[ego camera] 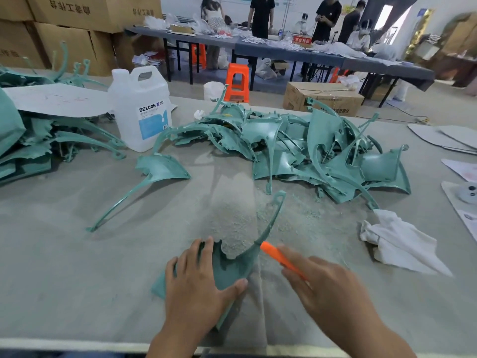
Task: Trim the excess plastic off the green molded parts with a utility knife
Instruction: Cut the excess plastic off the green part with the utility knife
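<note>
Green part (232, 270) at 6 o'clock on desk (77, 267), under trim
L grip (196, 285) flat, fingers spread, pressing part down; R grip (327, 288) curled round orange knife (281, 259), tip just beside part's R edge. Pile of green parts (309, 151) at 1 o'clock.

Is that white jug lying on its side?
No, the white jug stands upright on its base, handle at the top.
</note>
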The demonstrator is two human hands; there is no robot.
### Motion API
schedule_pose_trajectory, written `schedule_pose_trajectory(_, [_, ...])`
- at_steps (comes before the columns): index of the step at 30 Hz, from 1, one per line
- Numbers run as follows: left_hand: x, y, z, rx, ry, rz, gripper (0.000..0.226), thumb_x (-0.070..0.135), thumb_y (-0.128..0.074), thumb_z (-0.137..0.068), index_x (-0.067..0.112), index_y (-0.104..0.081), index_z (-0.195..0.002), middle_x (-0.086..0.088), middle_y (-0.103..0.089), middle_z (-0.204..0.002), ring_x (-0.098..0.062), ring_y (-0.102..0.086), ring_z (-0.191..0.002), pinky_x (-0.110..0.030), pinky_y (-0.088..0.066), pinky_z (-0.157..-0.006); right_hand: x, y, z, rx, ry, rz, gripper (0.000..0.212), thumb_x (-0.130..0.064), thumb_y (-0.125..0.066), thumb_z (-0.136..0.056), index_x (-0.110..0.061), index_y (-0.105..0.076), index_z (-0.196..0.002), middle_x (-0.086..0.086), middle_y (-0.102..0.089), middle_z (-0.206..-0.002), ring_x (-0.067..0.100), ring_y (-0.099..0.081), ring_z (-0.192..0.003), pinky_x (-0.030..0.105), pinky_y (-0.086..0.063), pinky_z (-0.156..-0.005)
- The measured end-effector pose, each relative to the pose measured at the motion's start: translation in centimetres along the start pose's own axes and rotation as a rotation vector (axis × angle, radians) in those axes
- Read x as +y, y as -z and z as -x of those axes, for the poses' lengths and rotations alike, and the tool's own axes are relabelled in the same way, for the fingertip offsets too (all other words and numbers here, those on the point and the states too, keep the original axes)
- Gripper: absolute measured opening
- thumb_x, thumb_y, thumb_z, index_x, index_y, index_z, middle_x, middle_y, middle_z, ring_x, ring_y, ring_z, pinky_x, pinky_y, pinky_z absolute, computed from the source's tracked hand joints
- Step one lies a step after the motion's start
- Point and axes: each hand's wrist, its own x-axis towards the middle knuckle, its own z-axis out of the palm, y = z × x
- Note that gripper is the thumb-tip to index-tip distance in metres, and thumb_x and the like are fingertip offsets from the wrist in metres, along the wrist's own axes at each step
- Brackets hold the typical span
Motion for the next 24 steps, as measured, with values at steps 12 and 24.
schedule_pose_trajectory(12, [0.0,0.1,0.0,0.004,-0.004,0.002,0.116,0.098,-0.024,-0.062,0.031,-0.019,-0.156,0.009,-0.024,-0.159,-0.013,-0.027,-0.143,-0.038,-0.015,-0.117,3.3,-0.2,-0.4,0.119,0.106,0.054,0.055,-0.043,-0.058,-0.097,-0.059,-0.033,-0.144,-0.005,-0.058,-0.066,0.023,-0.06,-0.051,0.035,-0.05,-0.043])
schedule_pose_trajectory(24, [0.0,0.2,-0.1,-0.023,-0.017,-0.016,0.114,0.097,-0.022,-0.064,0.031,-0.015,-0.157,0.011,-0.022,-0.159,-0.012,-0.024,-0.144,-0.039,-0.015,-0.118,9.3,0.4,-2.0,0.363,-0.038,0.014,0.046,-0.033,-0.058,-0.097,-0.027,-0.053,-0.142,0.007,-0.065,-0.072,0.032,-0.062,-0.056,0.045,-0.051,-0.047])
